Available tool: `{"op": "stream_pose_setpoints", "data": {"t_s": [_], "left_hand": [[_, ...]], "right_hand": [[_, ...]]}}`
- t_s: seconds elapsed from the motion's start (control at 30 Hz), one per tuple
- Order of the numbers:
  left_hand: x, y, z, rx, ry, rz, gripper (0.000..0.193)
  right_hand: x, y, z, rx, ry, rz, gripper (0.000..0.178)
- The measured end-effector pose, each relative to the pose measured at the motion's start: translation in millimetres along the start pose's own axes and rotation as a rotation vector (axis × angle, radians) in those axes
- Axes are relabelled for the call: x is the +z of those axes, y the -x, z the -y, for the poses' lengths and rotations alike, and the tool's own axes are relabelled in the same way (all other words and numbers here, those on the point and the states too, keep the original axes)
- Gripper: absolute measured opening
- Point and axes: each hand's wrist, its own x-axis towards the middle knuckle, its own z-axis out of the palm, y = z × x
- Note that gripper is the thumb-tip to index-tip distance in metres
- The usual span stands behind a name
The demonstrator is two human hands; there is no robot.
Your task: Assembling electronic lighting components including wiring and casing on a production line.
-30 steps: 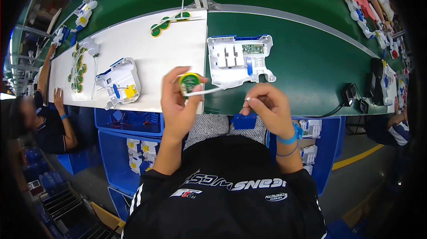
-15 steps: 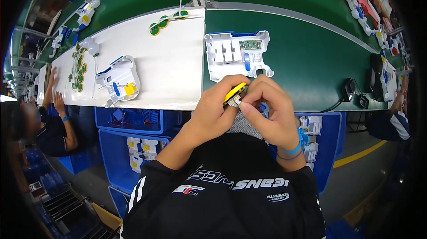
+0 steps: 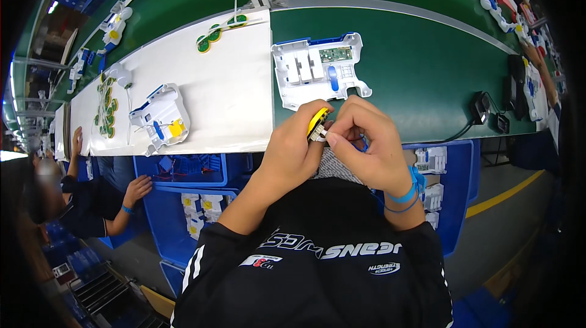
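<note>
Close to my body, just past the table's front edge, my left hand (image 3: 292,148) grips a small round yellow-edged circuit board (image 3: 317,122) standing on its side. A white connector (image 3: 318,134) sticks out from the board's underside. Thumb and fingers of my right hand (image 3: 368,144) pinch at a small white plug (image 3: 324,135) touching or very near that connector; whether it is seated I cannot tell. A bit of blue wire (image 3: 364,143) shows beside the right fingers. Beyond my hands lies an open white plastic housing (image 3: 292,91) with a green board and a blue part inside.
Left on the white sheet (image 3: 229,84) sit another white housing (image 3: 177,108) and several round green boards (image 3: 108,108). Blue bins (image 3: 160,218) with parts stand below the table edge. A black cabled device (image 3: 480,122) lies at right. A co-worker's hand (image 3: 138,189) is over a bin.
My view has shifted slightly, while both hands keep their hold on the board and plug. The co-worker's hand at left has moved from the table edge to the blue bin.
</note>
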Motion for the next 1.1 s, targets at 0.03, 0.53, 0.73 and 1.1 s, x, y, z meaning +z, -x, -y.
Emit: {"op": "stream_pose_setpoints", "data": {"t_s": [0.03,0.53,0.73,1.1], "left_hand": [[1,-1,1,-0.002,0.002,0.005,0.046],[-14,-7,-5,0.156,-0.371,0.109,0.063],[-41,-35,-49,0.296,0.014,0.033,0.056],[-90,-145,-117,0.539,-0.112,-0.313,0.027]], "right_hand": [[0,0,-2,0.037,-0.037,-0.005,0.011],[5,6,-7,0.105,-0.185,-0.065,0.007],[-1,-1,20,-0.254,-0.085,-0.202,0.008],[-50,-129,25,-0.733,0.764,-0.287,0.011]]}}
